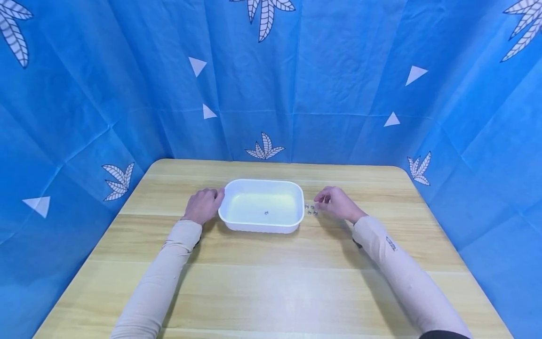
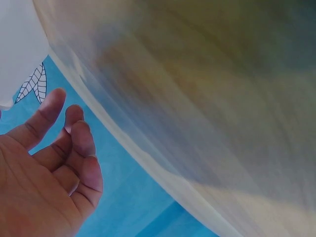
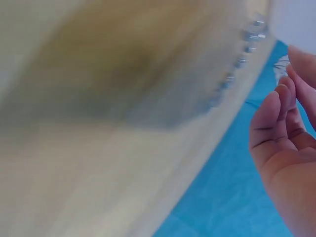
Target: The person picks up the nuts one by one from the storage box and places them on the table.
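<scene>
A white rectangular basin [image 1: 261,225] stands on the wooden table. My left hand [image 1: 204,205] grips its left rim, while in the left wrist view the other fingers [image 2: 85,136] curl loosely outside it. One small silvery metal piece [image 1: 266,213], like a nut, lies inside the basin. Several similar pieces [image 1: 309,212] lie on the table just right of the basin. My right hand [image 1: 337,204] is beside them with thumb and fingertips drawn close together. In the right wrist view the pieces [image 3: 240,61] are blurred. I cannot tell whether one is between the right fingertips.
The light wooden table [image 1: 271,282] stretches toward me in front of the basin. A blue curtain [image 1: 338,84] with white leaves and triangles encloses its back and sides. Both forearms wear pale sleeves [image 1: 406,273].
</scene>
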{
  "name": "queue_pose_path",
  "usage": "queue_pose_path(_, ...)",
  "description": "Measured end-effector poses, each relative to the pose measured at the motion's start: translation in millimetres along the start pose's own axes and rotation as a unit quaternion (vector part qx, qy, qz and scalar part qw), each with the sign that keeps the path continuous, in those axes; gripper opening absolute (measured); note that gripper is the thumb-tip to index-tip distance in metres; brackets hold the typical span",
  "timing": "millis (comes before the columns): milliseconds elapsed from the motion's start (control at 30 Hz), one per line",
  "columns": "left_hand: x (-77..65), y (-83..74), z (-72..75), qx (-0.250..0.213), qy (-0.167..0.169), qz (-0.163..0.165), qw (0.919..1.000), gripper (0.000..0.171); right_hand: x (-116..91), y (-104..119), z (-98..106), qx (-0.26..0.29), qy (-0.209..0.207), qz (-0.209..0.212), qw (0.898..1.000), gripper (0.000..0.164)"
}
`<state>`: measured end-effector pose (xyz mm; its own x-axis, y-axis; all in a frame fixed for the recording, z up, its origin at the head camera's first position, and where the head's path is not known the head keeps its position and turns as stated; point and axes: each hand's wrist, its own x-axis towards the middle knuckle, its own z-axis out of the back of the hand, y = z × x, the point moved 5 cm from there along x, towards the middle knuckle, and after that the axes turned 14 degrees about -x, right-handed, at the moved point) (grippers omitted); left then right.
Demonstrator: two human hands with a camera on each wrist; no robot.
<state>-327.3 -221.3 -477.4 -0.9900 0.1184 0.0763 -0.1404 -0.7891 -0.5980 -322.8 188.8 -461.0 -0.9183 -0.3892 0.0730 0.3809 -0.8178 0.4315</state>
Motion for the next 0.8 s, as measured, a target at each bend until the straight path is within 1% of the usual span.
queue_pose_path(133,0.7,0.4,0.1,0.002,-0.004,-0.001,1.0,0.076,6.5,14.9,11.6,0.009,-0.018,0.014,1.0,0.013)
queue_pose_path(300,1.0,1.3,-0.8,0.003,-0.003,-0.002,1.0,0.076,15.2,35.9,18.4,0.024,-0.027,0.022,0.999,0.014)
queue_pose_path(567,1.2,2.8,-0.4,0.004,-0.01,-0.008,0.9999,0.074,36.4,76.0,29.1,0.035,-0.024,0.022,0.999,0.013)
queue_pose_path(800,0.9,3.0,-1.1,0.002,-0.003,-0.004,1.0,0.076,55.1,112.7,33.8,0.023,-0.018,0.059,0.998,0.016)
